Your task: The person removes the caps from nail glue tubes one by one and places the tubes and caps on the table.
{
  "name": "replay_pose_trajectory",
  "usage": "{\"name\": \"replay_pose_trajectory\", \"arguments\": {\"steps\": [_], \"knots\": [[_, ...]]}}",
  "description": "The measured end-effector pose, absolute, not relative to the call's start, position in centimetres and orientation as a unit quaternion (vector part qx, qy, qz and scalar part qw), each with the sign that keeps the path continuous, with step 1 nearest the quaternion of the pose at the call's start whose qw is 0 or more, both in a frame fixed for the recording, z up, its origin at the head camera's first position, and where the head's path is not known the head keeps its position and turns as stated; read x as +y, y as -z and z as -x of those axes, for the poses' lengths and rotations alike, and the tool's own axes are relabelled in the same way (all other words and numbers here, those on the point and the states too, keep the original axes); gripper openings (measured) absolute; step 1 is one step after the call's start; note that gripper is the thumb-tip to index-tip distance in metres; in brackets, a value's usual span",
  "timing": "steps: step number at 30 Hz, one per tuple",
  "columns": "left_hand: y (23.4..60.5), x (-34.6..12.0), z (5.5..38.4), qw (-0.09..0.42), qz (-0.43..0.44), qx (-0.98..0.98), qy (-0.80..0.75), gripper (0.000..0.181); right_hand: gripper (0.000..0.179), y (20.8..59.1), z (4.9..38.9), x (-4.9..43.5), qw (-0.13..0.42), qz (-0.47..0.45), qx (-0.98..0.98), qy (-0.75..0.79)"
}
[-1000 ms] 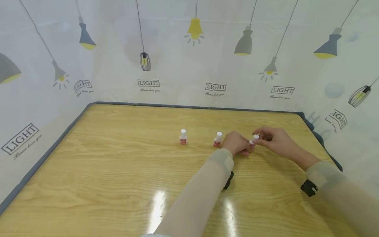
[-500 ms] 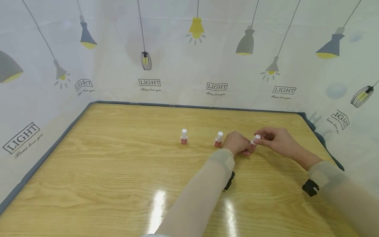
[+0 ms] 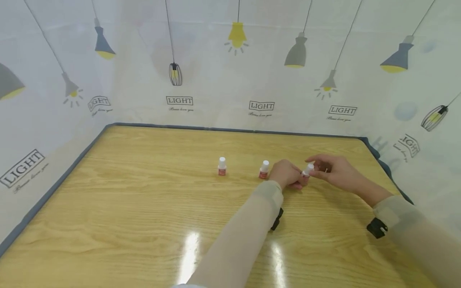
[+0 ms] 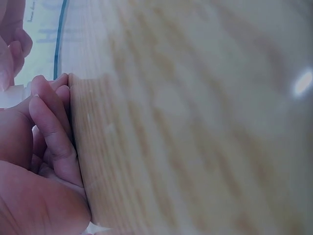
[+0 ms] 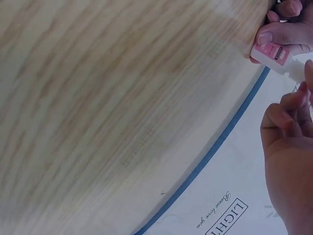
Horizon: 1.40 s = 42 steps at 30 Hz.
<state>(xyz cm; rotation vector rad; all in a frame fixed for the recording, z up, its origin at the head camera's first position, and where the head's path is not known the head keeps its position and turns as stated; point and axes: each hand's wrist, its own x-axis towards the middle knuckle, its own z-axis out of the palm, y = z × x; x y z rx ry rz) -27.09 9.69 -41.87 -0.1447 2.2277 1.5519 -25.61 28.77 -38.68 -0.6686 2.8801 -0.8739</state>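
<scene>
A small white bottle point(image 3: 306, 175) with a red label leans slightly to the right between both hands at the right of the table in the head view. My left hand point(image 3: 284, 173) rests low on the wood and grips the bottle's body; its thumb lies across the label point(image 5: 275, 52) in the right wrist view. Fingertips of my right hand point(image 3: 336, 173) pinch around the white cap point(image 5: 296, 72) from the right. In the left wrist view, curled left fingers point(image 4: 54, 129) lie against the tabletop, and part of the white cap point(image 4: 12, 97) shows above them.
Two similar white bottles with red labels stand upright to the left, one near the left hand point(image 3: 264, 170) and one farther off point(image 3: 222, 166). The wooden table point(image 3: 144, 208) has a dark edge and meets a lamp-printed wall covering point(image 3: 216, 80).
The right thumb and fingers have shifted a little around the cap, exposing more of it. Left hand and the two standing bottles stay in place; the head view sways slightly.
</scene>
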Motion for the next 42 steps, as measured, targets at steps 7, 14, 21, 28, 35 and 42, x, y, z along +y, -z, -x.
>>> {"name": "replay_pose_trajectory", "arguments": {"steps": [7,14,21,28,35,42], "knots": [[42.04,9.48,27.27,0.207,0.046,0.797,-0.565,0.014,0.031,38.44,25.44,28.13,0.028,0.176,0.944,0.277],[42.12,9.63,27.41,0.204,0.043,0.804,-0.557,0.014,0.030,38.41,25.38,28.00,0.023,0.169,0.948,0.270],[42.10,9.63,27.41,0.199,0.031,0.826,-0.527,0.017,0.026,38.51,25.50,28.23,0.011,0.200,0.943,0.265],[42.49,9.76,27.38,0.200,0.035,0.825,-0.527,0.019,0.026,38.75,25.41,28.47,0.010,0.232,0.936,0.266],[42.45,9.61,27.36,0.197,0.033,0.824,-0.530,0.016,0.029,38.46,25.35,28.33,0.022,0.223,0.938,0.266],[42.35,9.60,27.46,0.202,0.036,0.821,-0.532,0.018,0.037,38.29,25.56,28.21,0.040,0.186,0.942,0.276]]}}
